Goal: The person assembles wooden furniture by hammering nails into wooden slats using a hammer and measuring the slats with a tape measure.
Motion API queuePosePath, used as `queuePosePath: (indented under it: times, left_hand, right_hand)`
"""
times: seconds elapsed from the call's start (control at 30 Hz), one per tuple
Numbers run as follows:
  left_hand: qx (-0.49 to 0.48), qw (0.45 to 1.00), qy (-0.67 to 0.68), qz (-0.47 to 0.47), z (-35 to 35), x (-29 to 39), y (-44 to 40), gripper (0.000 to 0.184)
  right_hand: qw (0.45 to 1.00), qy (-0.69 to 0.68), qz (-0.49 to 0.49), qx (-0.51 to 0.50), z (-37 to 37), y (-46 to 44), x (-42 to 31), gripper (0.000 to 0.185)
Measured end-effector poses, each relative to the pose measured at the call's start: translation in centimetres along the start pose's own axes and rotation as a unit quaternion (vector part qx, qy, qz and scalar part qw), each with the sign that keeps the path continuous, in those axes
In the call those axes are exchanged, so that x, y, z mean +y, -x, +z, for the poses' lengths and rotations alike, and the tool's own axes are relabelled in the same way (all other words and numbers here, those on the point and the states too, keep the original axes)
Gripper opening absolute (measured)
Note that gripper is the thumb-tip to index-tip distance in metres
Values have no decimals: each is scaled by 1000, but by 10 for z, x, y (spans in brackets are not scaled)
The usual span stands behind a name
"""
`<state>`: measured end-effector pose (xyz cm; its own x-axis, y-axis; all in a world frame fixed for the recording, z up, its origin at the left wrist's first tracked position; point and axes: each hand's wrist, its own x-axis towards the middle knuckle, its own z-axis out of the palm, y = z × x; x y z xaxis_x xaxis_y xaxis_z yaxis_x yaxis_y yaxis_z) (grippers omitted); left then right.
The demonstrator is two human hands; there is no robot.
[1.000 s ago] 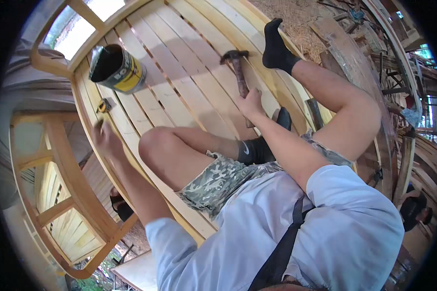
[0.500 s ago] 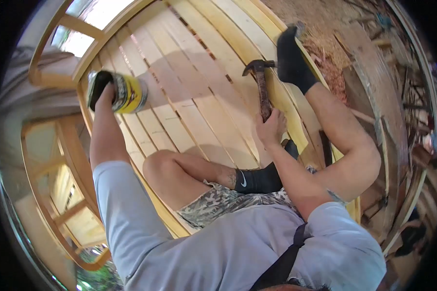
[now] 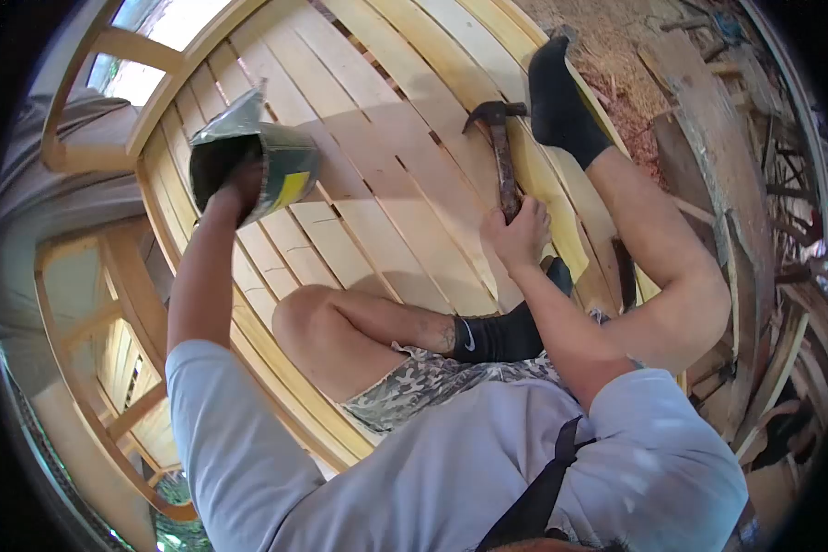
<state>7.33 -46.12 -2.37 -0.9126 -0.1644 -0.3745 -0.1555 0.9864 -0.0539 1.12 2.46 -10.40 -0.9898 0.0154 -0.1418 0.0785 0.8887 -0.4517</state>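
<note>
My left hand (image 3: 241,184) reaches inside a dark green bucket (image 3: 290,166) with a yellow patch; its fingers are hidden in there. The bucket is tilted on the pale wooden slats (image 3: 391,225), its mouth facing my arm. My right hand (image 3: 517,232) is closed round the lower handle of a hammer (image 3: 503,161). The claw head points away from me, close to my black-socked foot (image 3: 561,106), and the hammer lies low over the slats.
A curved wooden frame (image 3: 120,391) stands at the left, beside grey cloth (image 3: 41,221). Past the right edge of the slats lie planks (image 3: 708,198), wood shavings (image 3: 621,74) and scrap wood. My bent legs rest on the slats.
My left hand has gone from near the slatted edge into the bucket, which has since turned and tipped. My right hand and the hammer have shifted right in the view.
</note>
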Motion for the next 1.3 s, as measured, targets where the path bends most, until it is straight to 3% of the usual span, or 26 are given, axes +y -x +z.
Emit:
queuePosePath:
  times: [0.1,0.2,0.23,0.27,0.3,0.33,0.37,0.47,0.5,0.53,0.6,0.67,0.77,0.8,0.83,0.87,0.9,0.97,1.03,1.17,1.27,1.3]
  left_hand:
    - [5,994,-109,10,8,31,9,33]
    - [-32,974,-219,-37,46,20,15,32]
    - [115,987,72,-86,96,-13,9,31]
    - [178,953,218,-113,110,-27,9,30]
    - [250,891,358,-120,124,-40,9,30]
    - [239,782,546,-184,125,-43,15,29]
    - [213,696,659,-189,117,-36,24,30]
    - [187,346,896,-204,104,-26,39,34]
    - [196,344,896,-200,108,-29,39,34]
    - [221,393,873,-188,128,-41,32,33]
    - [304,551,762,-154,182,-75,7,32]
    - [327,743,559,-173,156,-61,14,32]
    - [285,812,460,-221,109,-48,30,35]
    - [230,912,258,-222,78,-37,38,36]
    - [233,931,178,-216,60,-29,48,31]
    - [238,943,96,-211,41,-21,57,27]
    - [315,915,146,-207,29,-16,64,19]
    - [364,881,148,-264,6,-9,66,15]
    - [359,899,107,-229,-12,-4,69,16]
    - [435,855,222,-173,-21,-10,60,18]
    - [393,734,508,-222,-32,-12,57,11]
    - [392,735,507,-222,-40,-8,61,11]
  right_hand:
    - [1000,-21,-4,3,1,0,0,47]
    - [1000,-10,-11,12,1,2,-3,48]
    - [1000,-15,-15,17,2,0,-4,48]
    - [1000,0,-11,6,3,-2,-3,51]
    - [1000,19,-6,-8,4,-2,-1,54]
    - [1000,21,-7,-8,5,-1,1,54]
    - [1000,13,-17,2,7,-2,1,53]
    - [1000,6,-19,14,6,0,0,52]
    - [1000,8,-11,16,5,1,-1,53]
    - [1000,1,-13,16,4,1,0,53]
    - [1000,3,-20,14,7,-1,5,54]
    - [999,-7,-34,22,9,0,7,54]
    - [997,-11,-61,44,7,2,13,53]
    - [997,-25,-68,26,5,1,15,55]
    - [997,-38,-73,6,3,0,19,58]
    - [997,-34,-73,6,3,-1,23,58]
    - [995,-44,-87,7,3,-2,25,59]
    - [993,-56,-101,9,2,-2,28,61]
    - [993,-61,-105,-7,1,-2,27,59]
    - [992,-65,-106,8,-2,-1,21,59]
    - [992,-74,-103,-1,2,-7,31,54]
    - [990,-115,-73,-37,13,-18,41,51]
